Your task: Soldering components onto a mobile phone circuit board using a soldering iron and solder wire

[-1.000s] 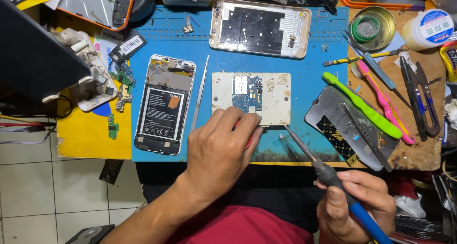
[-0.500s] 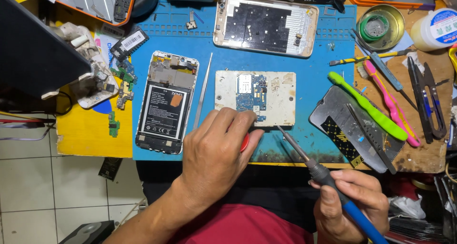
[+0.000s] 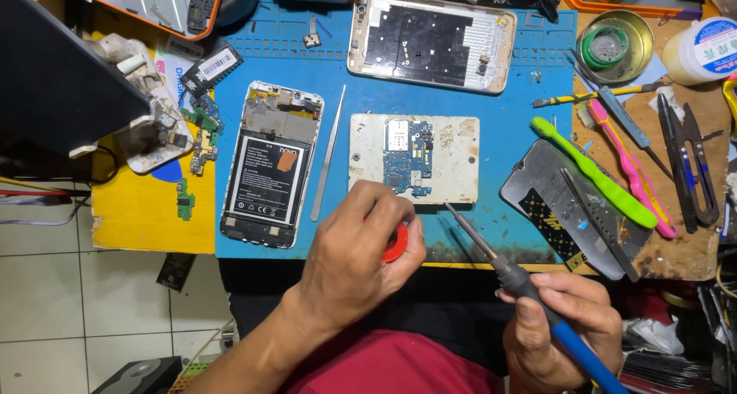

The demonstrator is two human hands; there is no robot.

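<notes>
My left hand (image 3: 357, 256) rests on the front edge of the blue mat (image 3: 507, 133), fingers closed around a small red spool (image 3: 397, 243). My right hand (image 3: 564, 325) grips a blue-handled soldering iron (image 3: 530, 286); its tip points up-left, just below the white pad (image 3: 449, 167). A blue circuit board (image 3: 408, 157) lies on that pad. Left of it lie metal tweezers (image 3: 328, 154) and an opened phone with its battery exposed (image 3: 270, 171).
A gold phone frame (image 3: 430, 39) lies at the mat's back. Green (image 3: 595, 171) and pink (image 3: 629, 167) brushes, a dark plate (image 3: 553, 202), snips (image 3: 695, 163), a round tin (image 3: 614, 44) and a white jar (image 3: 702, 48) crowd the right. Small boards (image 3: 196, 144) lie left.
The soldering iron tip has swung left toward the pad's lower edge. My left hand has barely moved, and the red spool now shows more clearly.
</notes>
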